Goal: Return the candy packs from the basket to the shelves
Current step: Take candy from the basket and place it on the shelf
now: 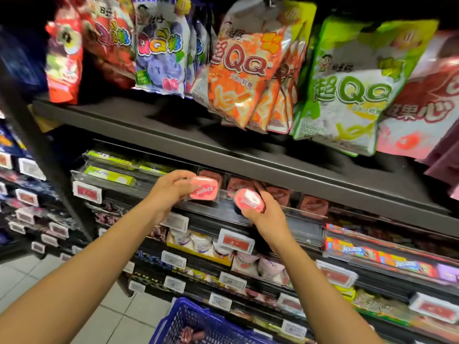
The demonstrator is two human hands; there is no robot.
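Left hand: fingers curled round a pink candy tin, pinched at its left end, label upside down toward me, held right at the mouth of the clear shelf tray.

Right hand: wrapped round a second pink tin from below and behind, face tilted up, just beside the first tin, in front of the same tray row.

Handling, my guess: small hard cases with rounded corners, light, stiff, glossy and so a bit slippery. Best taken across the short sides with thumb against fingers. No crush risk; the worry is one sliding out while I feed it into the narrow slot.

Same shelf: more tins of that pink kind already sit in the tray to the right, behind the clear front lip.

Above: dark shelf with hanging gummy bags, orange and green.

Below: price tags along the rails, lower rows of mixed sweets.

Bottom edge: blue basket on the tiled floor, a few reddish packs left inside, too blurred to identify.
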